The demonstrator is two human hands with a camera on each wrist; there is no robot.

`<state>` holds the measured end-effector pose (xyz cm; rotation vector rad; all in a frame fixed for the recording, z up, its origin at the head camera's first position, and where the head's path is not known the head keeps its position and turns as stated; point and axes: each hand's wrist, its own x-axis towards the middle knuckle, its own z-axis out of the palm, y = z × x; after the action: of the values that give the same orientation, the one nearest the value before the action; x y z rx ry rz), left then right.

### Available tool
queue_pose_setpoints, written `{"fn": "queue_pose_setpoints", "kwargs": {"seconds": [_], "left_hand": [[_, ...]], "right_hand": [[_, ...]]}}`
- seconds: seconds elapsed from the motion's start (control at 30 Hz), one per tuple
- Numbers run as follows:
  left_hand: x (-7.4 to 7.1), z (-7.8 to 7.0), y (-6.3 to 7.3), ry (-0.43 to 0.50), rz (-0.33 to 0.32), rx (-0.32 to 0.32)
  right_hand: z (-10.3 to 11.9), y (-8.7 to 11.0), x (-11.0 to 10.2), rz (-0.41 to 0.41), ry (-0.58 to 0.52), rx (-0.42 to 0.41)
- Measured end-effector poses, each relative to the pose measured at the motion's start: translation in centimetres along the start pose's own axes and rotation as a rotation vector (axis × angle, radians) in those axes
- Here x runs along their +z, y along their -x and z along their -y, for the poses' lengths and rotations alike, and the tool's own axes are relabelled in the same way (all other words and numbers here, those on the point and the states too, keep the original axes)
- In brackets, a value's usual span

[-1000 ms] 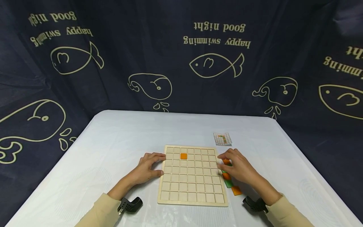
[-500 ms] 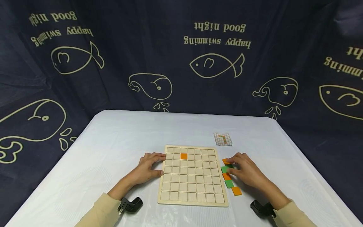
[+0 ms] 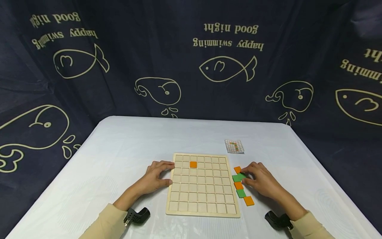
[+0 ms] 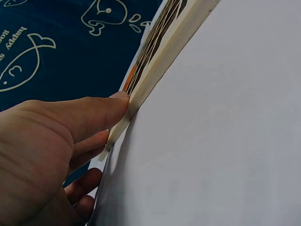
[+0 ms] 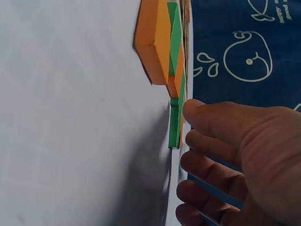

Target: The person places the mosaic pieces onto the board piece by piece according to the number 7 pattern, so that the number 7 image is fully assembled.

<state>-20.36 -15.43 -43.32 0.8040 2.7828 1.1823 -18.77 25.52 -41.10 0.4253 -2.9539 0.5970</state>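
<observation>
A wooden grid board (image 3: 203, 197) lies on the table with one orange tile (image 3: 193, 164) in a cell of its second row from the back. My left hand (image 3: 155, 178) rests against the board's left edge, thumb (image 4: 101, 113) and fingertips touching the frame. To the right of the board, orange and green tiles lie in a loose line. My right hand (image 3: 261, 179) is at a green tile (image 3: 242, 175), fingertips close beside it and fingers loosely bent. Whether they touch the tile cannot be told. Another green tile (image 3: 235, 179) sits next to it.
Nearer me lie an orange tile (image 3: 238, 186), a green tile (image 3: 241, 194) and another orange tile (image 3: 249, 201); one more orange tile (image 3: 237, 169) is farther back. Behind the board's right corner is a printed grid card (image 3: 234, 146). A dark printed curtain (image 3: 191, 106) hangs behind the table.
My right hand has drawn back to the right from the board's right edge, uncovering the tiles beside it. The left hand and the board have stayed put.
</observation>
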Motion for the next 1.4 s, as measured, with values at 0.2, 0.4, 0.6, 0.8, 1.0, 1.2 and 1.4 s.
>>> {"fn": "queue_pose_setpoints", "kwargs": {"seconds": [0.2,0.4,0.6,0.8,1.0,1.2,1.4], "left_hand": [[0.0,-0.1,0.0,-0.002,-0.003,0.006],[0.0,-0.1,0.0,0.004,-0.002,0.004],[0.0,-0.1,0.0,0.008,-0.001,-0.008],[0.0,-0.2,0.0,0.008,0.0,-0.009],[-0.1,-0.2,0.0,0.009,0.002,-0.005],[0.0,-0.1,0.0,-0.004,0.001,0.006],[0.0,-0.1,0.0,0.003,-0.002,0.004]], "right_hand": [[-0.2,0.1,0.0,0.007,0.011,0.015],[-0.7,0.3,0.1,-0.006,0.03,0.01],[-1.1,0.8,0.0,-0.031,0.046,0.004],[-1.3,1.1,-0.1,-0.042,0.044,0.001],[-1.5,1.2,-0.2,-0.04,0.029,0.008],[-1.8,1.1,-0.2,-0.041,0.027,-0.019],[-2.0,1.3,-0.1,-0.039,0.013,-0.013]]}}
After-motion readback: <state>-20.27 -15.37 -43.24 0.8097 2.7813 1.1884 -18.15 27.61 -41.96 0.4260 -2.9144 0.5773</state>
